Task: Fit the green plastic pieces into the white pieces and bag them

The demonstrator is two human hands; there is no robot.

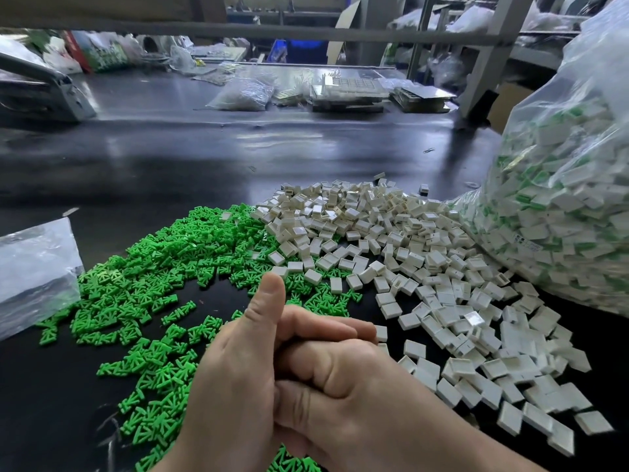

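Flanking clasped hands (292, 369): green pieces (153, 267) left, white pieces (425, 264) right.

Single view, worn on your head. It faces forward and down over the dark worktable (177, 172), wide-angle, edges bowed. Your left hand (235, 376) and right hand (343, 396) sit nearest, bottom centre; green pieces (163, 267) and white pieces (408, 253) just beyond; metal racking (498, 46) far off along the top.

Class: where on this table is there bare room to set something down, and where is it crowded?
Widest bare stretch: the black table between the two piles and the far clutter. A smaller patch lies lower left, below the flat clear bag, left of the green pieces. Crowded: the white pieces against the big filled bag.
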